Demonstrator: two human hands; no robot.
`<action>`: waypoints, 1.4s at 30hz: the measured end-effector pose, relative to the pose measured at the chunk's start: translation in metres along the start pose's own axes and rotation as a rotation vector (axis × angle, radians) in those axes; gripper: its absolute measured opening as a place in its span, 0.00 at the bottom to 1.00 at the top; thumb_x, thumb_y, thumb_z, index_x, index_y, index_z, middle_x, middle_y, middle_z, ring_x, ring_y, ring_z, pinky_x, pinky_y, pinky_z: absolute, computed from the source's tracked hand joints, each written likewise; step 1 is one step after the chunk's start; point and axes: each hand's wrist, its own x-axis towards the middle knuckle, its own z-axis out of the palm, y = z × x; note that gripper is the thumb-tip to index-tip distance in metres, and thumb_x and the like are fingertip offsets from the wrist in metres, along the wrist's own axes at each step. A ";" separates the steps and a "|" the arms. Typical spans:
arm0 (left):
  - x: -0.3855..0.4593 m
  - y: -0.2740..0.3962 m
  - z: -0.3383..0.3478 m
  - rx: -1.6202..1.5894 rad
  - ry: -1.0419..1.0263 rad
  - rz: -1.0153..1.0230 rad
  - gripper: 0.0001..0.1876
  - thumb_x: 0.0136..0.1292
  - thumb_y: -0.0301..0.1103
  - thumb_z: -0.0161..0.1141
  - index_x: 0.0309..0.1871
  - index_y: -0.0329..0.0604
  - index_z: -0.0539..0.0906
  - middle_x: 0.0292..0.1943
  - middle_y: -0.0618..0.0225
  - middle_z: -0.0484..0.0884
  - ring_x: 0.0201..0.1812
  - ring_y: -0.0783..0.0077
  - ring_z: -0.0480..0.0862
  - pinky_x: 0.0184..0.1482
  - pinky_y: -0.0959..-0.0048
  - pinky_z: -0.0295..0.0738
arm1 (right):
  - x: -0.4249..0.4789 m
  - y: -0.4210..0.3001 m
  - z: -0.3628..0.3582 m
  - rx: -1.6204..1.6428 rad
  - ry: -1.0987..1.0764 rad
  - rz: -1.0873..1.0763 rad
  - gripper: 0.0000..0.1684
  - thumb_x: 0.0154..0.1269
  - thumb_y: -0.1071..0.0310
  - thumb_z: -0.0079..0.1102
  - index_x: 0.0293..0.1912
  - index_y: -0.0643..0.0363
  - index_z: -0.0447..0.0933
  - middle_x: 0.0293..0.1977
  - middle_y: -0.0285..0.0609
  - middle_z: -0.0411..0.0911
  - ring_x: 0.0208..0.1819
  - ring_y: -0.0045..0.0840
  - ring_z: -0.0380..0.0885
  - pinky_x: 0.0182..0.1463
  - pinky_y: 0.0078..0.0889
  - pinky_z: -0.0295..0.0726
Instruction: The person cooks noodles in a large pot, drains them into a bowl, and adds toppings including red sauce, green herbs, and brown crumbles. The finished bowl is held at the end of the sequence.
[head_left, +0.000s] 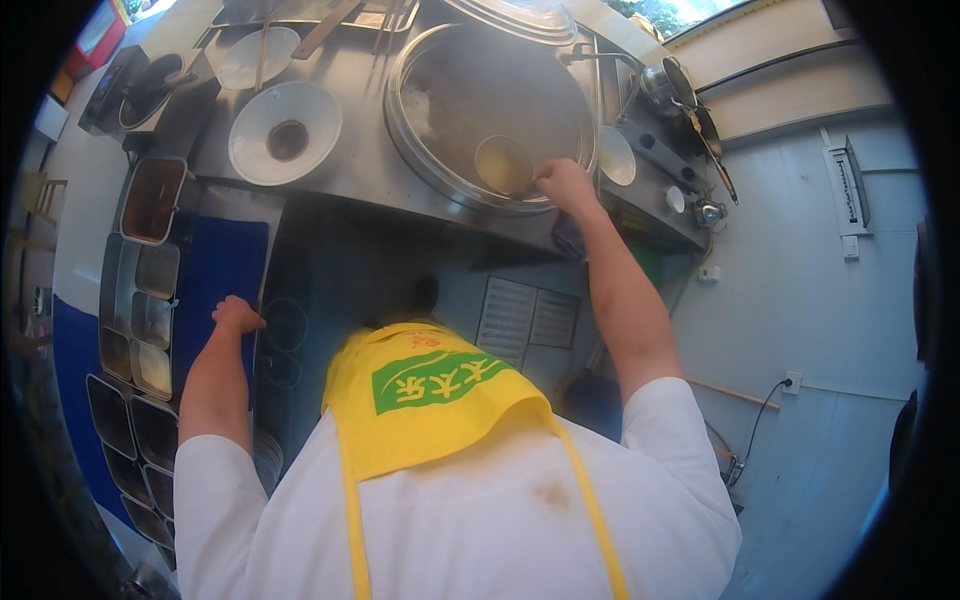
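A large round steel pot (399, 127) of steaming cloudy liquid stands in front of me. Over its near right rim, my right hand (566, 184) grips the handle of a round ladle or strainer (504, 163). The round head sits in the liquid with something yellowish inside; steam blurs what it is. To the left, my left hand (238, 315) rests at the edge of a counter covered by a blue mat (225, 262). Its fingers look curled, but the palm side is hidden.
A wide white bowl (322, 142) with dark liquid sits left of the pot, near a second white bowl (251, 56) with chopsticks. Metal food containers (154, 315) line the left counter. A white ladle bowl (617, 156) and a hanging saucepan (666, 84) are at right.
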 end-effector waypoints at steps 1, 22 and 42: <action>0.005 -0.002 0.004 0.004 0.003 0.005 0.47 0.52 0.54 0.72 0.67 0.27 0.67 0.65 0.51 0.69 0.67 0.49 0.68 0.65 0.57 0.66 | 0.000 -0.001 0.002 -0.002 0.021 -0.003 0.12 0.52 0.68 0.56 0.35 0.55 0.86 0.37 0.50 0.83 0.45 0.44 0.81 0.51 0.42 0.79; -0.009 0.003 -0.004 -0.078 -0.008 -0.062 0.48 0.52 0.51 0.73 0.68 0.27 0.63 0.66 0.49 0.69 0.68 0.50 0.68 0.67 0.59 0.64 | -0.006 0.004 0.007 0.070 0.005 0.104 0.14 0.53 0.67 0.57 0.39 0.54 0.86 0.39 0.49 0.84 0.45 0.43 0.81 0.50 0.41 0.79; 0.030 -0.009 0.027 -0.260 -0.045 -0.142 0.47 0.50 0.45 0.76 0.71 0.42 0.62 0.71 0.59 0.60 0.73 0.57 0.58 0.68 0.46 0.62 | -0.005 -0.002 0.008 0.066 0.062 0.148 0.14 0.49 0.68 0.61 0.37 0.53 0.87 0.32 0.48 0.85 0.38 0.37 0.85 0.46 0.36 0.82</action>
